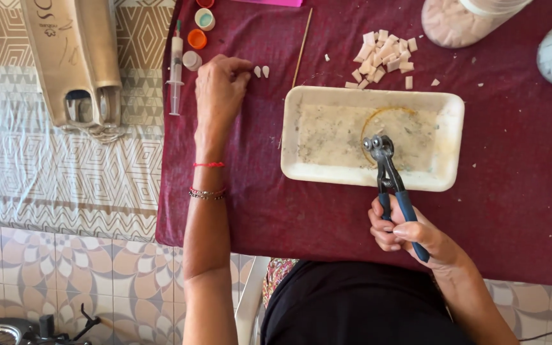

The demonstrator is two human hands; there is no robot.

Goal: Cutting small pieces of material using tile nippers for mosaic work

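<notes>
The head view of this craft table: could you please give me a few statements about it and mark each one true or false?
1. The right hand holds blue-handled nippers. True.
2. The nippers' head lies over the white foam tray. True.
3. The left hand grips the syringe. False: its fingertips are at two small white pieces on the dark red cloth; the syringe lies beside the hand, untouched.
4. The pile of pale tile bits lies inside the tray. False: it lies on the cloth beyond the tray.
5. A thin wooden stick lies on the cloth between the left hand and the pile. True.
</notes>
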